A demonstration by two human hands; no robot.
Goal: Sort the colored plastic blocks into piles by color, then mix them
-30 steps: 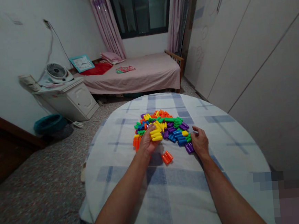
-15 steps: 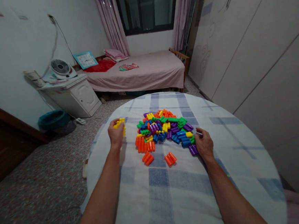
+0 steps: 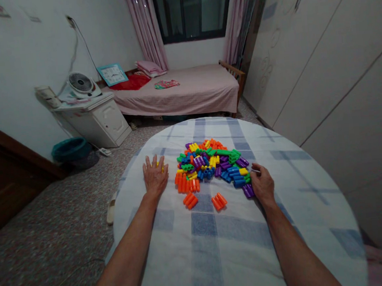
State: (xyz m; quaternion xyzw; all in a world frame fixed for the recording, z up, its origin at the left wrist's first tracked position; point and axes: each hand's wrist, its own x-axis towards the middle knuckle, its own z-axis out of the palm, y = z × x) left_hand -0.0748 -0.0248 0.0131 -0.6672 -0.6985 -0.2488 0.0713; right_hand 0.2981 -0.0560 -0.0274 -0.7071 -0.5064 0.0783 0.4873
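A pile of plastic tube-shaped blocks in orange, green, blue, yellow and purple lies on the table. To its left, my left hand is palm down with fingers spread, over a yellow piece that shows between the fingers. At the pile's right edge my right hand has curled fingers beside green and purple blocks; what its fingertips hold, if anything, is hidden. Two orange pieces lie apart, nearer to me.
The round table has a checked cloth. Beyond it stands a bed below a window. A cabinet with a fan and a teal bin are at the left. Wardrobe doors line the right.
My left hand has turned from gripping the yellow piece to lying spread flat over it. The view has shifted slightly; my right hand keeps its place by the pile.
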